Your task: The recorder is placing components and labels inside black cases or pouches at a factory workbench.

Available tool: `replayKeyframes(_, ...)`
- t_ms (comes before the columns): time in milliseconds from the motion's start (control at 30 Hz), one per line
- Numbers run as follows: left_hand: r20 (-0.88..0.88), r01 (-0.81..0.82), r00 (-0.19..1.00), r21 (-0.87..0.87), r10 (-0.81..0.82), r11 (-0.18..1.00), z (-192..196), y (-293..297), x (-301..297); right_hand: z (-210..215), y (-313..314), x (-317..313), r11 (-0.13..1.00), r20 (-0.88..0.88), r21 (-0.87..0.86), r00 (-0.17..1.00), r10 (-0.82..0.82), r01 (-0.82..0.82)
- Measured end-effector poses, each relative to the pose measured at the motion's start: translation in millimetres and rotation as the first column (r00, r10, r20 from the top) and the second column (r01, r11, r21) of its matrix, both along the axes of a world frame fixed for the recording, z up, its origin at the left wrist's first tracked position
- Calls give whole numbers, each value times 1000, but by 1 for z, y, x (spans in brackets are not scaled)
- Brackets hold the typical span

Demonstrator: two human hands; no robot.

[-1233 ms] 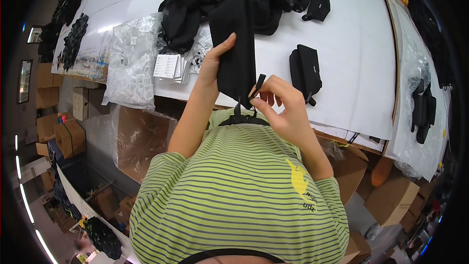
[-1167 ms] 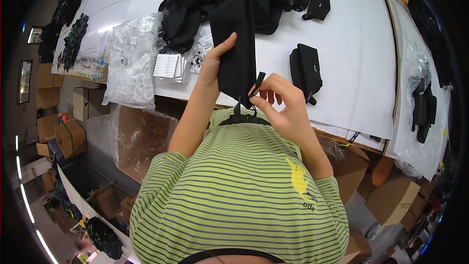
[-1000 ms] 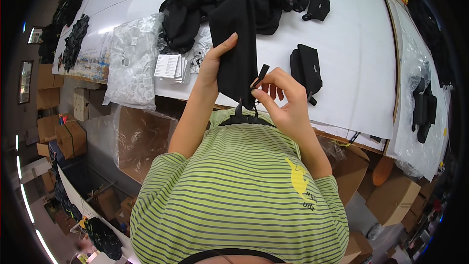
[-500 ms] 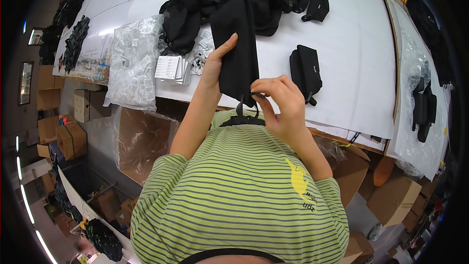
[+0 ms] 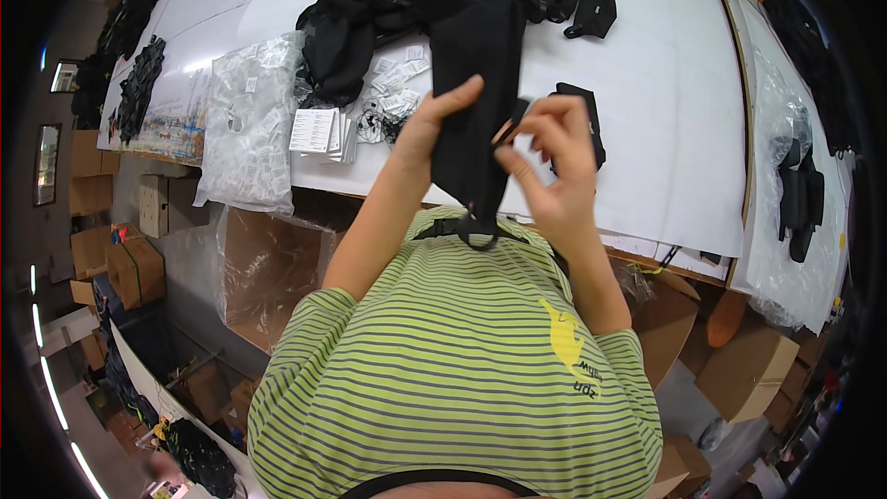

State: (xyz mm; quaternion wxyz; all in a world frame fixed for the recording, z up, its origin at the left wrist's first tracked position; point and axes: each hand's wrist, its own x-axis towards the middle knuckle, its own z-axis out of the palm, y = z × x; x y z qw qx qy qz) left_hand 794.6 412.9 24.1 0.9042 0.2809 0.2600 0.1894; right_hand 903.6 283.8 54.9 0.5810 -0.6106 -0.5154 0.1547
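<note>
The white table (image 5: pixel 670 139) spans the upper frame, with a pile (image 5: pixel 337 55) of black bags at top centre. A clear plastic bag (image 5: pixel 245 120) lies upper left. At centre, a black pouch (image 5: pixel 462 152) slants downward, clamped by the left hand (image 5: pixel 430 129), thumb across its face, other fingers hidden. Beside its right edge, the blurred right hand (image 5: pixel 562 166) pinches a small black strap (image 5: pixel 519 113) between thumb and fingers.

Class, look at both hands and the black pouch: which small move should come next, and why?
Probably draw the small black tab gently along the right edge of the black pouch: the right hand appears to pinch it there, while the left hand grips the pouch.
</note>
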Motion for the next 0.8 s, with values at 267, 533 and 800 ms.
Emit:
replayKeyframes(267,55,-81,995,-113,87,990,-12,14,-7,-5,-7,-13,984,-61,-109,989,136,-142)
replayKeyframes(533,183,-41,980,-175,73,984,-23,16,-9,-16,-4,-13,983,-3,-118,990,143,-142)
replayKeyframes(800,67,50,996,125,-59,991,-28,4,-22,-22,2,3,994,-128,110,992,23,-9)
